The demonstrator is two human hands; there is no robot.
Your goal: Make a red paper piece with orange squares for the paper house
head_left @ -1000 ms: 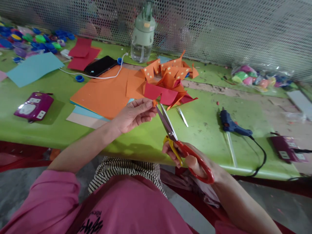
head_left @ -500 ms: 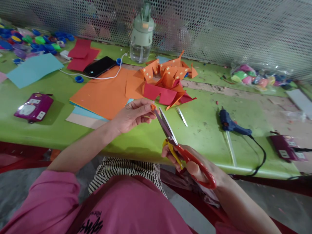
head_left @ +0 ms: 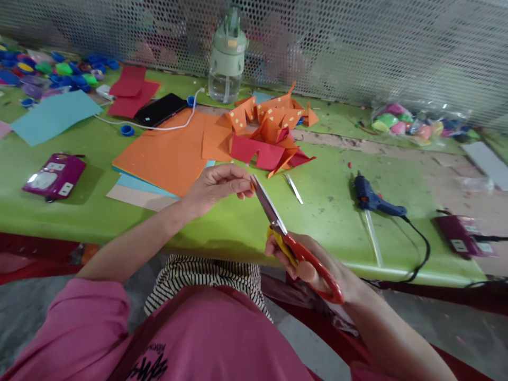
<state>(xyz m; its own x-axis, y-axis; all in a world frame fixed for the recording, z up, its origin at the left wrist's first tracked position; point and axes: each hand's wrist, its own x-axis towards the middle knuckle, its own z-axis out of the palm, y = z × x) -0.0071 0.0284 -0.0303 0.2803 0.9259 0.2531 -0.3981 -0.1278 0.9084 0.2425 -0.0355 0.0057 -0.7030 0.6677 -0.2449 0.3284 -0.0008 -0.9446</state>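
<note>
Between the thumb and fingers of my left hand (head_left: 222, 185) is a small piece of orange paper (head_left: 252, 186), mostly covered by the fingertips. My right hand (head_left: 305, 259) grips a pair of scissors (head_left: 283, 230) with red and yellow handles. Their blades are nearly closed, and the tips are right at the orange piece by my left fingertips. Behind my hands lie folded orange and red paper shapes (head_left: 257, 151), some with pale square dots. Silver tweezers (head_left: 294, 189) rest on the green table to the right of the blades.
Orange sheets (head_left: 166, 151) lie left of centre, beside a phone (head_left: 161, 110) with a white cable. A water bottle (head_left: 227, 66) stands at the back. At right are a blue glue gun (head_left: 377, 198) and a purple power socket (head_left: 462, 235); another purple socket (head_left: 54, 176) sits at left.
The scissor blades have drawn closer together at the orange piece. Less of that piece shows at my left fingertips, and the whole view has shifted slightly.
</note>
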